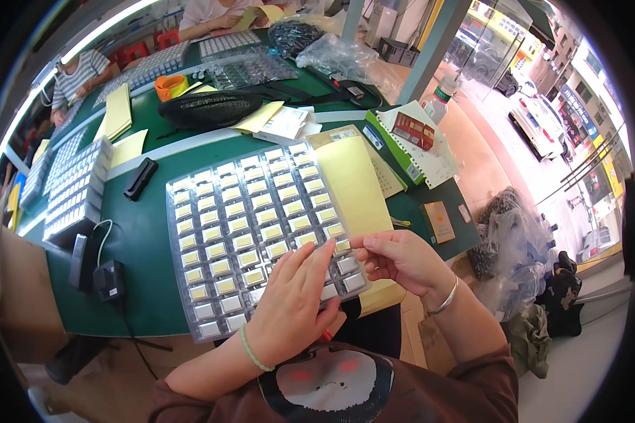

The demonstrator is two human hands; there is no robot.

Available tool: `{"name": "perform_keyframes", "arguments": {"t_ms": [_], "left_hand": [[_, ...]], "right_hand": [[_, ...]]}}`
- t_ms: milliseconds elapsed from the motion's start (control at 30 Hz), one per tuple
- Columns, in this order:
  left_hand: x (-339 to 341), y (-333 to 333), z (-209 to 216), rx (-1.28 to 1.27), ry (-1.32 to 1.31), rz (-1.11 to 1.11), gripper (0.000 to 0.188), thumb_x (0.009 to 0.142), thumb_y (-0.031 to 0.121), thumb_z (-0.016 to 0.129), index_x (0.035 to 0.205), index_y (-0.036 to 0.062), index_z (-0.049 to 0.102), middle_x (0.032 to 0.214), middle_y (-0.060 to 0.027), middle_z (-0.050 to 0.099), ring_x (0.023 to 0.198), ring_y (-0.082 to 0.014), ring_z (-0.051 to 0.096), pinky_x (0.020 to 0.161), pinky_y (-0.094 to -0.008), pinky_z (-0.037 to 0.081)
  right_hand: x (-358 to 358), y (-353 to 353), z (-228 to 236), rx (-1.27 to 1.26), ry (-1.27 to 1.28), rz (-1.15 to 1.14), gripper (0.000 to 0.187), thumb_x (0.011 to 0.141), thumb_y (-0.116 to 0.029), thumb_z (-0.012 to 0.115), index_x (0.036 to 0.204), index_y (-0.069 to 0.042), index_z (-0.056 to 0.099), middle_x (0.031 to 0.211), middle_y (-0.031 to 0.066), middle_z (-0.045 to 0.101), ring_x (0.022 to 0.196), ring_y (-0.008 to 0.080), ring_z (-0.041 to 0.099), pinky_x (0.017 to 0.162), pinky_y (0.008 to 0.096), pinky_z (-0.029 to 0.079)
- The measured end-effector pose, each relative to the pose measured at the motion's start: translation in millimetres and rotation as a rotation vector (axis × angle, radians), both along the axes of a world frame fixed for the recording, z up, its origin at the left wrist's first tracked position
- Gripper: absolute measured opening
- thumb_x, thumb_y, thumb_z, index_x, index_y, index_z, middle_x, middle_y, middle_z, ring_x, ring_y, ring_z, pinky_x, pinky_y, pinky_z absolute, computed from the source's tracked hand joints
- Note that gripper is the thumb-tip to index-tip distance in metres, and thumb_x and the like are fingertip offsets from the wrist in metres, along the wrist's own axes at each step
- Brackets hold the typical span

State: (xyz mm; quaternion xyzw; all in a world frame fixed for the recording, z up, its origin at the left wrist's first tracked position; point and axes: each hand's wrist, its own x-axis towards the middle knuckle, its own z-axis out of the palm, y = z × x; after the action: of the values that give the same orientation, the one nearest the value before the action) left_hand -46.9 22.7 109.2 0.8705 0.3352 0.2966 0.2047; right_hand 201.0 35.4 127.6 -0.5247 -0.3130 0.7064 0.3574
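A clear plastic tray (175, 236) lies in front of me, filled with rows of small white rectangular pieces. Most of these carry a pale yellow patch (249, 259), while several nearest me show plain white tops (203, 311). My left hand (293, 292) rests over the tray's lower right part, fingers stretched out and hiding some pieces. At the tray's right edge, my right hand (401, 262) has its thumb and index finger pinched together beside a patched piece. Whatever is between those fingertips is too small to make out. Yellow paper (360, 187) lies partly under the tray's right side.
Left on the green table are a stack of filled trays (77, 190), a black adapter (109, 280) and a black stapler-like object (141, 178). A black pouch (210, 109) lies beyond. Rightward are a red box (413, 132), an orange box (438, 222) and a bottle (439, 100). Co-workers sit opposite.
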Motion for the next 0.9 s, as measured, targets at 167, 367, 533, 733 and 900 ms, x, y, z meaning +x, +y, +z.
{"name": "perform_keyframes", "arguments": {"t_ms": [167, 367, 533, 733, 900], "left_hand": [[0, 0, 1, -0.010, 0.020, 0.004, 0.079, 0.085, 0.011, 0.076, 0.153, -0.0061, 0.039, 0.146, -0.0230, 0.055, 0.138, -0.0412, 0.049, 0.116, -0.0504, 0.038], [2, -1, 2, -0.013, 0.045, 0.012, 0.076, 0.088, 0.012, 0.073, 0.154, -0.0048, 0.040, 0.143, -0.0219, 0.057, 0.138, -0.0422, 0.048, 0.117, -0.0512, 0.037], [5, -3, 1, 0.049, 0.126, 0.022, 0.071, 0.090, 0.013, 0.068, 0.154, -0.0028, 0.042, 0.135, -0.0213, 0.061, 0.137, -0.0431, 0.048, 0.116, -0.0538, 0.035], [6, -2, 0, 0.043, 0.134, 0.035, 0.068, 0.090, 0.014, 0.067, 0.153, -0.0021, 0.044, 0.132, -0.0206, 0.062, 0.136, -0.0423, 0.049, 0.116, -0.0536, 0.035], [7, -2, -2, 0.055, 0.127, 0.041, 0.066, 0.090, 0.013, 0.067, 0.151, -0.0012, 0.045, 0.132, -0.0198, 0.062, 0.136, -0.0417, 0.049, 0.116, -0.0534, 0.034]], "right_hand": [[-1, 0, -1, 0.005, 0.007, -0.002, 0.033, 0.108, -0.021, 0.060, 0.128, 0.004, 0.068, 0.096, 0.0011, 0.071, 0.079, 0.0072, 0.066, 0.078, 0.0273, 0.060], [-2, 1, -2, 0.028, -0.019, 0.026, 0.034, 0.108, -0.021, 0.059, 0.129, 0.005, 0.067, 0.097, 0.0007, 0.070, 0.080, 0.0069, 0.065, 0.078, 0.0273, 0.060], [-3, 0, -1, 0.052, -0.052, 0.035, 0.034, 0.108, -0.021, 0.059, 0.129, 0.005, 0.067, 0.096, 0.0004, 0.070, 0.080, 0.0068, 0.065, 0.078, 0.0264, 0.060], [-15, -12, -7, 0.434, -0.510, 0.082, 0.032, 0.104, -0.018, 0.063, 0.127, 0.003, 0.071, 0.088, 0.0060, 0.071, 0.074, 0.0137, 0.066, 0.073, 0.0305, 0.058], [-29, -26, -9, 0.898, -1.092, 0.049, 0.032, 0.098, -0.011, 0.064, 0.129, -0.004, 0.072, 0.082, 0.0110, 0.066, 0.072, 0.0289, 0.066, 0.069, 0.0388, 0.055]]}}
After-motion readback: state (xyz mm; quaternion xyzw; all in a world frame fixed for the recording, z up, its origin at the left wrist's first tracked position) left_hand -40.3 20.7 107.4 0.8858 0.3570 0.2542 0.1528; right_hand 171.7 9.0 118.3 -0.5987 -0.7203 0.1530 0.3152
